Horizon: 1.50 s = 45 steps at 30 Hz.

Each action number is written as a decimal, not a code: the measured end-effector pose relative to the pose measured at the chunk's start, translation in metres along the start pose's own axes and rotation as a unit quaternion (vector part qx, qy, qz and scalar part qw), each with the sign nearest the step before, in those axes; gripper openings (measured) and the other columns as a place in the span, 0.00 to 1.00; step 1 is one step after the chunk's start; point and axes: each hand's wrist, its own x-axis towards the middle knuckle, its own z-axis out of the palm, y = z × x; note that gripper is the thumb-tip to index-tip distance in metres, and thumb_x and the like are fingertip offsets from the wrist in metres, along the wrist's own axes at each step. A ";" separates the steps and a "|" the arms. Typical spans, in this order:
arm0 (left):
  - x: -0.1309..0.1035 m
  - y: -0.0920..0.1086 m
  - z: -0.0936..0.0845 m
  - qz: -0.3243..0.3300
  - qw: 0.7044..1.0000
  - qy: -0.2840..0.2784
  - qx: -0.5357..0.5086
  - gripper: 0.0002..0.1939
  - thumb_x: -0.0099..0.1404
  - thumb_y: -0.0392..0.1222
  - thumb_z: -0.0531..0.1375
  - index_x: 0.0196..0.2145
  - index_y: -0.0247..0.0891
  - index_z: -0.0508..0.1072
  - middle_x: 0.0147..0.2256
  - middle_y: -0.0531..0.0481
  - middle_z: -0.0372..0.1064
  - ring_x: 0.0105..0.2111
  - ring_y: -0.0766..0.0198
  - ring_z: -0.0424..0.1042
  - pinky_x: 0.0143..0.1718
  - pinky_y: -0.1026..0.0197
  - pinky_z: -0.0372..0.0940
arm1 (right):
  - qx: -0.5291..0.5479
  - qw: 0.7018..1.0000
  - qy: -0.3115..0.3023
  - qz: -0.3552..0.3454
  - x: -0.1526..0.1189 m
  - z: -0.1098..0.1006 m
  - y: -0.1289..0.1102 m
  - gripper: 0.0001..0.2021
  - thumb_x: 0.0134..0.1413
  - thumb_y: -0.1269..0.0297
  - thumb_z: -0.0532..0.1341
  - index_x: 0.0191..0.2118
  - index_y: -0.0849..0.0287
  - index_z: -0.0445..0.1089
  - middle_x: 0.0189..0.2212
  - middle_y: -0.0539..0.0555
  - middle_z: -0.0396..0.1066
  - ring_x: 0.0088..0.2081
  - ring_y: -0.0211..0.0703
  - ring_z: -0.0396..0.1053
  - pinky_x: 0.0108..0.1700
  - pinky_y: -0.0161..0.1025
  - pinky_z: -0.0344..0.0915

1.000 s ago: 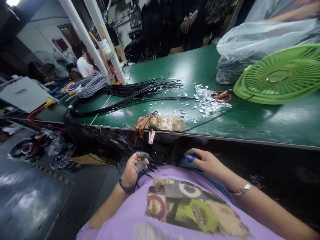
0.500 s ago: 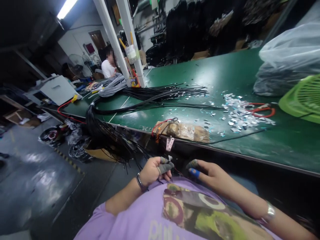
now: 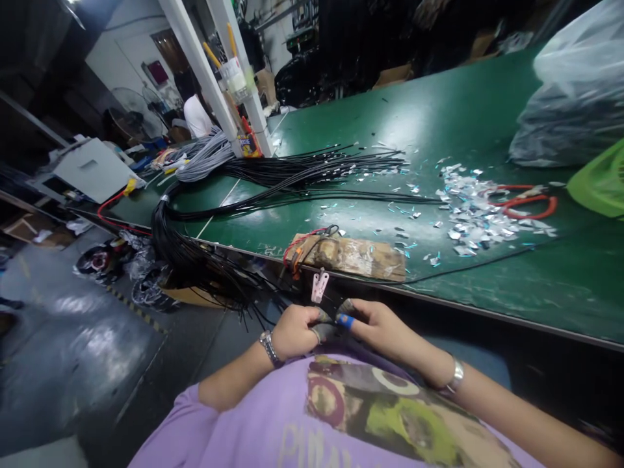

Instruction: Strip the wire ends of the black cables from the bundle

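My left hand (image 3: 298, 331) is closed in a pinch in front of the purple shirt, with grey finger covers on its thumb and finger. Thin black cables (image 3: 260, 296) hang from the table edge and run toward it; a strand seems to lie in its fingers. My right hand (image 3: 377, 327) meets the left one at the fingertips, its thumb and forefinger pressed together; it wears a grey cover and a blue band. What the right fingertips pinch is too small and dark to make out. Just above the hands, a pale pink clip (image 3: 320, 286) hangs at the table edge.
On the green table (image 3: 463, 279) lie a taped wooden block (image 3: 358, 257), silver foil scraps (image 3: 470, 218), red-handled scissors (image 3: 529, 205) and a black cable bundle (image 3: 287, 172). A plastic bag (image 3: 572, 97) and a green basket (image 3: 602, 182) stand right. A person (image 3: 196, 117) is behind the posts.
My right hand has moved left to the left hand, and their fingertips now meet. The silver piece seen at the left fingertips is no longer visible. The view has shifted slightly.
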 end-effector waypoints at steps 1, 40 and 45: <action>0.001 0.001 -0.001 0.027 0.998 -0.002 0.051 0.08 0.57 0.40 0.58 0.25 0.34 0.74 0.23 0.52 0.72 0.23 0.69 0.66 0.26 0.68 0.58 | 0.006 1.000 -0.010 0.012 0.001 -0.002 0.002 0.15 0.45 0.51 0.59 0.21 0.58 0.64 0.19 0.47 0.62 0.24 0.37 0.58 0.27 0.35 0.57; 0.019 -0.020 0.028 -0.034 0.986 0.089 0.133 0.03 0.56 0.36 0.57 0.25 0.39 0.70 0.24 0.52 0.70 0.26 0.65 0.66 0.30 0.65 0.60 | 0.385 0.885 -0.034 0.258 0.003 0.031 0.058 0.15 0.50 0.56 0.56 0.19 0.55 0.54 0.12 0.42 0.49 0.14 0.31 0.43 0.16 0.30 0.42; 0.021 -0.015 0.026 -0.055 0.977 0.062 0.195 0.03 0.54 0.36 0.56 0.25 0.40 0.70 0.23 0.52 0.69 0.27 0.63 0.68 0.29 0.64 0.60 | 0.364 0.892 -0.034 0.265 0.002 0.031 0.057 0.16 0.51 0.55 0.54 0.19 0.55 0.54 0.11 0.41 0.46 0.14 0.31 0.43 0.16 0.31 0.43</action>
